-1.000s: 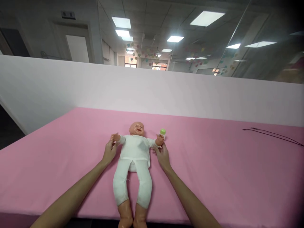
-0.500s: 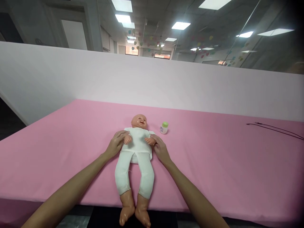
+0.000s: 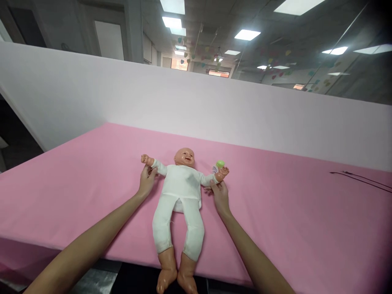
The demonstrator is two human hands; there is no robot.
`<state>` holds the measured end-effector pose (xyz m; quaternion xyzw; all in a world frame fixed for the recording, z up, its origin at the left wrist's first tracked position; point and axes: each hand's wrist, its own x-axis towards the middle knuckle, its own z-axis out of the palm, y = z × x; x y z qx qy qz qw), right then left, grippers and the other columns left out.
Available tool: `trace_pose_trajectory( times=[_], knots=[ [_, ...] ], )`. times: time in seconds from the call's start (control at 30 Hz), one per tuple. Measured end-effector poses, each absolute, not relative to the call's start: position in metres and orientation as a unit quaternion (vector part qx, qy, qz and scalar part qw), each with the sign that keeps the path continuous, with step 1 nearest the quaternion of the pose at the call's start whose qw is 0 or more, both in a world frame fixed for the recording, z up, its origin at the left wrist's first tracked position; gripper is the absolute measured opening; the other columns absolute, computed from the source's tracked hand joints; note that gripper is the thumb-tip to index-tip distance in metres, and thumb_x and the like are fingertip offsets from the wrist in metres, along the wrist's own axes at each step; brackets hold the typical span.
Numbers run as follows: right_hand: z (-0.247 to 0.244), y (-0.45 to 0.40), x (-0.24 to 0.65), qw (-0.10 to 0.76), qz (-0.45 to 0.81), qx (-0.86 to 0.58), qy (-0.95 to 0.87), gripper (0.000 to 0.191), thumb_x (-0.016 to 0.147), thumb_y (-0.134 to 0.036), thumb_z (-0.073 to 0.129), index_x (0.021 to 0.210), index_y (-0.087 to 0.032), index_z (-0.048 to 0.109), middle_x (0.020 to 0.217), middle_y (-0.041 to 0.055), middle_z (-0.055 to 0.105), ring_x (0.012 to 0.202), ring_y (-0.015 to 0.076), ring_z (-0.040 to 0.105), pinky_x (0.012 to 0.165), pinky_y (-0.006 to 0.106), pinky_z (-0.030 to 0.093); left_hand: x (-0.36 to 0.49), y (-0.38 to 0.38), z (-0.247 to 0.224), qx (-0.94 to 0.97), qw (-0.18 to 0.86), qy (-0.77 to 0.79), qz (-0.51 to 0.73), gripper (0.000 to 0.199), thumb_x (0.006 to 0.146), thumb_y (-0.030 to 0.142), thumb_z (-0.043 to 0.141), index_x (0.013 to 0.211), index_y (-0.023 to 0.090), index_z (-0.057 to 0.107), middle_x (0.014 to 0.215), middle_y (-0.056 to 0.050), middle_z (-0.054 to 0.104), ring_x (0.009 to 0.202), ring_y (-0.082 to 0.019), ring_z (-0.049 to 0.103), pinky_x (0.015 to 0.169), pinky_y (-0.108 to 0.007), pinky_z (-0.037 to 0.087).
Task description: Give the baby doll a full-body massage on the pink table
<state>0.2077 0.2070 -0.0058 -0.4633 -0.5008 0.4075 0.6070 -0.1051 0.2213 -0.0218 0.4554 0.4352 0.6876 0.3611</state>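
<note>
White-clad doll (image 3: 181,181) is lying face-up, head pointing away
Left hand (image 3: 147,181) and right hand (image 3: 221,196) are pinching its arms, one arm partly blocking the green-lidded jar (image 3: 220,163)

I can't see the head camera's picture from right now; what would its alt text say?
Two bare hands, left and right, hold the outspread arms of a baby doll in white clothes, lying face up on a pink-covered table. A green-lidded jar stands partly hidden behind the doll's hand.
</note>
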Motion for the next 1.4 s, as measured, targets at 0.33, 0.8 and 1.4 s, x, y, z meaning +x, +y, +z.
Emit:
trace_pose_trajectory(
  times=[0.33,0.8,1.4],
  knots=[
    [-0.011,0.195,0.212,0.389,0.152,-0.382,-0.824,0.046,0.094,-0.014,0.046,0.13,-0.033,0.068,0.146,0.0034,0.058,0.129,0.0255,0.06,0.106,0.044,0.053,-0.104,0.207,-0.017,0.798,0.109,0.345,0.482,0.037,0.1,0.02,0.047,0.126,0.031,0.071,0.136,-0.007,0.066,0.131,-0.025,0.056,0.108,-0.047,0.048],
    [-0.009,0.203,0.201,0.607,0.407,-0.476,-0.49,0.045,0.086,-0.051,0.071,0.118,-0.021,0.059,0.095,0.0081,0.076,0.085,0.0252,0.075,0.07,0.035,0.061,-0.113,0.204,-0.024,0.563,0.301,0.469,0.61,0.05,0.089,0.038,0.067,0.136,0.021,0.062,0.122,-0.009,0.072,0.103,-0.026,0.069,0.084,-0.036,0.057],
    [-0.019,0.195,0.207,0.443,0.234,-0.389,-0.773,0.041,0.095,-0.02,0.048,0.131,-0.029,0.066,0.148,0.0047,0.057,0.137,0.0254,0.053,0.115,0.046,0.046,-0.111,0.194,-0.022,0.726,0.181,0.424,0.51,0.033,0.097,0.024,0.052,0.127,0.024,0.066,0.13,-0.009,0.069,0.122,-0.028,0.064,0.102,-0.046,0.053]
  ],
)
